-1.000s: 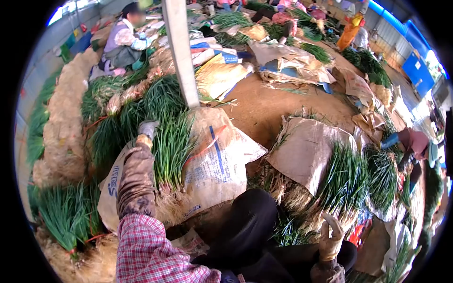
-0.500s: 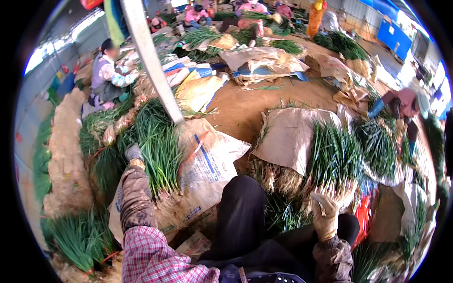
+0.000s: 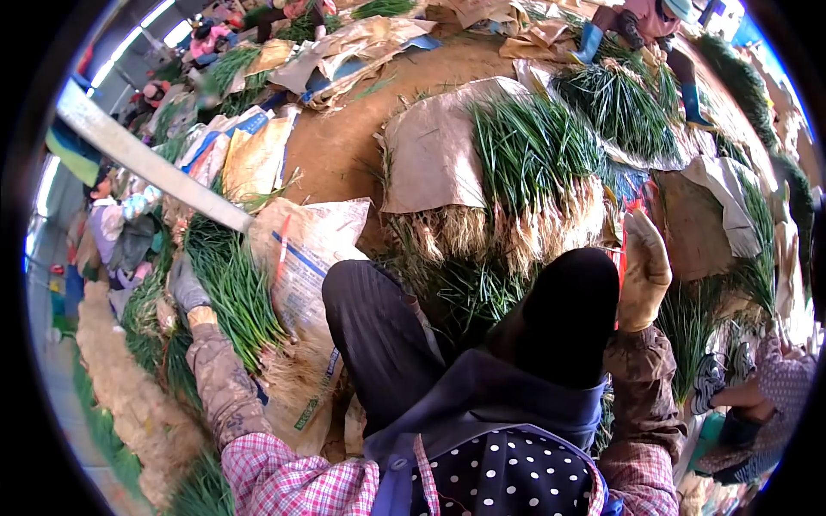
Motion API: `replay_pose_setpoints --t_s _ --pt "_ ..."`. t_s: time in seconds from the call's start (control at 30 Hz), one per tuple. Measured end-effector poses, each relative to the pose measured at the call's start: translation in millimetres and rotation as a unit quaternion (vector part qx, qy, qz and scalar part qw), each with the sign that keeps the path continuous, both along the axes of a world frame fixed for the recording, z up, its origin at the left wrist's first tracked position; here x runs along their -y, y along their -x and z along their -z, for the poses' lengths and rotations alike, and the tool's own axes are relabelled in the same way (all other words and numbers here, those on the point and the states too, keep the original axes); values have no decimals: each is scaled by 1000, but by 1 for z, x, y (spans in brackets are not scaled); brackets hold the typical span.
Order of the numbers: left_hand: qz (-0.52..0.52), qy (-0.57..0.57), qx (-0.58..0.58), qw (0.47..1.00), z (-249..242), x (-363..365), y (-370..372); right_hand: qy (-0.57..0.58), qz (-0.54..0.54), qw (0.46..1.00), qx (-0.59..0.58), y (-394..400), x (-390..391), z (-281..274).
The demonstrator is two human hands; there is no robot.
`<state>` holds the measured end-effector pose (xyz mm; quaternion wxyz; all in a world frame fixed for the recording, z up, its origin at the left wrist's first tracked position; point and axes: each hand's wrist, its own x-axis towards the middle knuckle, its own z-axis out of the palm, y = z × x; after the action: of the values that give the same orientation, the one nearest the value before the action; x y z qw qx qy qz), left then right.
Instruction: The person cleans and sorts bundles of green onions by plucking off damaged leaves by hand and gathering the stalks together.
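Note:
My left hand (image 3: 188,285), in a grey glove, rests against the leaves of a spring onion bunch (image 3: 231,288); its fingers are stretched out, not wrapped round the bunch. That bunch lies on a printed sack (image 3: 303,258), its pale roots towards me. Beyond my right knee, my right hand (image 3: 645,273) wears a tan glove. Its fingers are closed together at some red plastic strips (image 3: 635,206), which the hand partly covers. To its left lies a wide row of spring onions (image 3: 538,155) with roots facing me, partly under a beige sheet (image 3: 434,159).
A slanting white post (image 3: 155,163) stands at front left. One person crouches at left (image 3: 107,224), another in blue boots works at upper right (image 3: 654,26), and a third sits at lower right (image 3: 761,404). More spring onions (image 3: 619,107) and sacks (image 3: 353,52) lie around.
The view has tilted down and turned right. My right hand has moved outward from beside the onion roots to the red strips. My left hand stays by the left bunch.

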<state>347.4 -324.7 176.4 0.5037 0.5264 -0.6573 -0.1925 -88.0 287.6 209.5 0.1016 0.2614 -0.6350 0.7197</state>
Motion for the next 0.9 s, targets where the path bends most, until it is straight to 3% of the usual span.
replay_pose_setpoints --t_s 0.07,0.13,0.2,0.23,0.27,0.3,0.33,0.37,0.4,0.43,0.53,0.57,0.6,0.67,0.77,0.9 --pt "77 29 -25 996 -31 -35 58 31 1 997 68 7 -12 12" --pt "157 45 35 986 -54 -77 114 -24 16 995 91 20 -23 47" --pt "285 12 -3 959 -64 -135 171 -112 42 985 128 22 -27 87" --pt "325 -19 -65 943 -66 -178 200 -81 -1 976 202 23 -29 120" --pt "385 -9 -5 923 -55 -188 216 -248 -12 943 223 12 -25 116" --pt "462 -41 -22 886 -54 -216 232 -226 -105 922 296 12 -26 146" --pt "492 24 54 869 -39 -228 249 -335 -213 898 188 5 -26 154" --pt "512 -15 75 855 -37 -255 263 -514 -259 800 169 1 -13 137" --pt "543 -91 186 814 -41 -271 276 -562 -311 753 146 3 -4 140" --pt "537 -117 237 801 -18 -280 287 -554 -300 772 89 7 1 152" --pt "476 40 468 743 14 -311 308 -530 -185 828 21 37 27 195" --pt "477 3 457 751 13 -320 313 -556 -159 814 57 48 42 174" --pt "477 -33 443 758 13 -326 317 -534 -92 840 23 62 49 182" --pt "519 -52 344 781 33 -327 327 -535 2 845 6 97 65 182" --pt "564 -200 280 750 55 -333 342 -560 134 811 -106 157 86 179" --pt "627 -362 150 674 128 -337 359 -757 -5 653 32 177 95 135"
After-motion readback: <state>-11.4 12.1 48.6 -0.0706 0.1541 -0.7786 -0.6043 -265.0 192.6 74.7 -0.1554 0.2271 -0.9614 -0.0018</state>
